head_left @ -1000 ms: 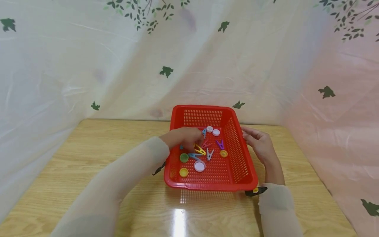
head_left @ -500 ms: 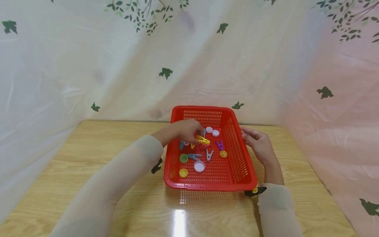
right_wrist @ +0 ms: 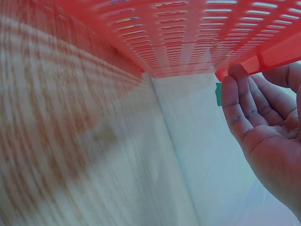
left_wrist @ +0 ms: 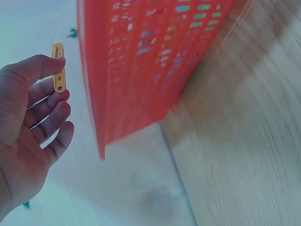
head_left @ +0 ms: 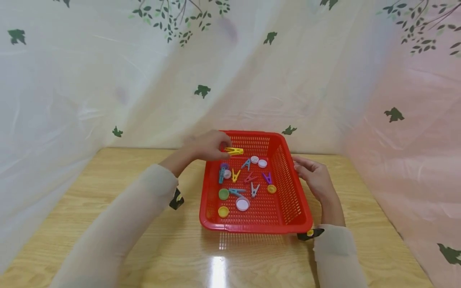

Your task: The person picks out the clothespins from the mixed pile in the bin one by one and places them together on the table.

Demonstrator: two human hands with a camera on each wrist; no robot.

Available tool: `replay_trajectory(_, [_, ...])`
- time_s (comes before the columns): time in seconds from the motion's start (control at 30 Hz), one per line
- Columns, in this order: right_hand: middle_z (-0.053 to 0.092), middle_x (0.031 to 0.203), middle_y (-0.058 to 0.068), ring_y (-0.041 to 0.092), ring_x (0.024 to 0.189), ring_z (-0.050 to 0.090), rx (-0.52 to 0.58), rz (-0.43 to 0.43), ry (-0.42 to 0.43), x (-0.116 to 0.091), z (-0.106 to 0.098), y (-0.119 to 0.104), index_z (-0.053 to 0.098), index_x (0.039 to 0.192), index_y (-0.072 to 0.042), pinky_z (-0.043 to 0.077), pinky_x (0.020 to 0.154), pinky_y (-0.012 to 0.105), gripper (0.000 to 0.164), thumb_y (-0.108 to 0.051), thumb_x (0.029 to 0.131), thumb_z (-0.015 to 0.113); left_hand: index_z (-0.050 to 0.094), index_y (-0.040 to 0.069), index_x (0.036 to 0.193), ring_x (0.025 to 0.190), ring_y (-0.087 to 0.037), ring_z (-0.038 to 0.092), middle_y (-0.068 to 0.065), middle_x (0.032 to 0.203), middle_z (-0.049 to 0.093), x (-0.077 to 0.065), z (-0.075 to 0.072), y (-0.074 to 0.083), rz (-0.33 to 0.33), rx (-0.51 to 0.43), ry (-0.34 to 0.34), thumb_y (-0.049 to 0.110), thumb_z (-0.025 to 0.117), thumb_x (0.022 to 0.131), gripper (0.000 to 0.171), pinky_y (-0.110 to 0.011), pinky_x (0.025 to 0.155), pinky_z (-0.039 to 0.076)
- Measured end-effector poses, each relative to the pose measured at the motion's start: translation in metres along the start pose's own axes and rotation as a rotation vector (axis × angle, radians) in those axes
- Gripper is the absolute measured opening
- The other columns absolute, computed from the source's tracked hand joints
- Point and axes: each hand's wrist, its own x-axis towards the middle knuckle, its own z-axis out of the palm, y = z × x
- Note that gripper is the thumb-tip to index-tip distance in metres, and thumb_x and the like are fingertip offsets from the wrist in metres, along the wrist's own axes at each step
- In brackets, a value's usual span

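Note:
My left hand pinches a yellow clothespin between thumb and fingers, above the far left rim of a red plastic basket. In the left wrist view the same clothespin stands upright between thumb and index finger, outside the basket wall. At the basket's right rim my right hand touches the outer side with fingertips and thumb. Its fingers are nearly straight in the right wrist view. Inside the basket lie another yellow clothespin, a red clothespin, a purple clothespin and several blue and grey ones.
Bottle caps are spread over the basket floor: a green cap, a yellow cap, an orange cap and several white caps. The basket stands on a wooden table. A leaf-patterned curtain hangs behind.
My left hand has lifted the yellow clothespin from among the others and carried it up and left to the basket's far left rim. My right hand stays at the right rim.

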Motion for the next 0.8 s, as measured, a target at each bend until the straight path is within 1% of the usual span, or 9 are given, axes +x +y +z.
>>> replay_trajectory(0.07, [0.065, 0.137, 0.005, 0.018, 0.113, 0.066, -0.004, 0.005, 0.0, 0.0, 0.001, 0.0, 0.06, 0.144, -0.017, 0.053, 0.094, 0.025, 0.052, -0.043, 0.1, 0.063, 0.07, 0.008, 0.116, 0.097, -0.021, 0.058, -0.004, 0.11, 0.067, -0.008, -0.005, -0.008, -0.01, -0.022, 0.037, 0.029, 0.074, 0.091, 0.033, -0.036, 0.086, 0.054])
replay_trajectory(0.17, [0.065, 0.138, 0.005, 0.018, 0.114, 0.066, -0.015, 0.008, -0.003, 0.001, 0.0, 0.0, 0.06, 0.145, -0.017, 0.053, 0.093, 0.023, 0.052, -0.044, 0.1, 0.063, 0.07, 0.007, 0.111, 0.093, -0.023, 0.058, -0.005, 0.106, 0.068, -0.021, -0.011, -0.021, -0.03, -0.068, 0.093, 0.027, 0.074, 0.091, 0.029, -0.036, 0.081, 0.054])
replay_trajectory(0.27, [0.064, 0.138, 0.005, 0.018, 0.114, 0.066, -0.02, 0.013, -0.003, 0.0, -0.001, 0.0, 0.06, 0.145, -0.017, 0.053, 0.093, 0.023, 0.052, -0.044, 0.101, 0.062, 0.071, 0.009, 0.108, 0.09, -0.024, 0.058, -0.004, 0.102, 0.067, -0.036, -0.016, -0.032, -0.081, -0.121, 0.141, 0.026, 0.075, 0.091, 0.025, -0.035, 0.075, 0.055])
replay_trajectory(0.33, [0.064, 0.138, 0.006, 0.018, 0.114, 0.066, -0.023, 0.013, -0.008, 0.0, -0.002, 0.0, 0.059, 0.146, -0.017, 0.053, 0.092, 0.022, 0.051, -0.042, 0.102, 0.061, 0.071, 0.009, 0.108, 0.089, -0.024, 0.058, -0.005, 0.101, 0.067, -0.048, -0.018, -0.04, -0.115, -0.141, 0.17, 0.026, 0.076, 0.091, 0.025, -0.035, 0.075, 0.055])
replay_trajectory(0.43, [0.064, 0.138, 0.007, 0.016, 0.113, 0.066, -0.031, 0.015, -0.008, 0.0, -0.003, -0.001, 0.059, 0.146, -0.017, 0.053, 0.092, 0.021, 0.05, -0.041, 0.102, 0.061, 0.072, 0.008, 0.108, 0.086, -0.024, 0.058, -0.006, 0.1, 0.067, -0.065, -0.018, -0.054, -0.144, -0.135, 0.205, 0.025, 0.076, 0.091, 0.024, -0.035, 0.073, 0.054])
replay_trajectory(0.6, [0.064, 0.139, 0.007, 0.016, 0.114, 0.065, -0.036, 0.014, -0.015, 0.0, -0.003, -0.002, 0.058, 0.146, -0.017, 0.053, 0.093, 0.022, 0.052, -0.042, 0.101, 0.061, 0.072, 0.004, 0.108, 0.077, -0.023, 0.059, -0.009, 0.098, 0.068, -0.095, -0.016, -0.08, -0.184, -0.113, 0.239, 0.024, 0.074, 0.093, 0.025, -0.036, 0.067, 0.051])
replay_trajectory(0.7, [0.064, 0.139, 0.007, 0.015, 0.114, 0.066, -0.031, 0.013, -0.018, 0.0, -0.002, -0.002, 0.058, 0.146, -0.016, 0.053, 0.093, 0.023, 0.053, -0.043, 0.101, 0.062, 0.071, 0.002, 0.111, 0.076, -0.023, 0.06, -0.012, 0.1, 0.068, -0.112, -0.013, -0.094, -0.22, -0.108, 0.259, 0.024, 0.073, 0.094, 0.028, -0.036, 0.066, 0.05])
replay_trajectory(0.8, [0.063, 0.139, 0.008, 0.013, 0.112, 0.066, -0.013, 0.007, -0.024, -0.001, -0.001, -0.002, 0.058, 0.146, -0.014, 0.053, 0.092, 0.022, 0.054, -0.042, 0.101, 0.063, 0.071, 0.001, 0.113, 0.078, -0.023, 0.061, -0.014, 0.102, 0.068, -0.129, -0.012, -0.105, -0.26, -0.099, 0.275, 0.025, 0.072, 0.096, 0.03, -0.036, 0.066, 0.05])
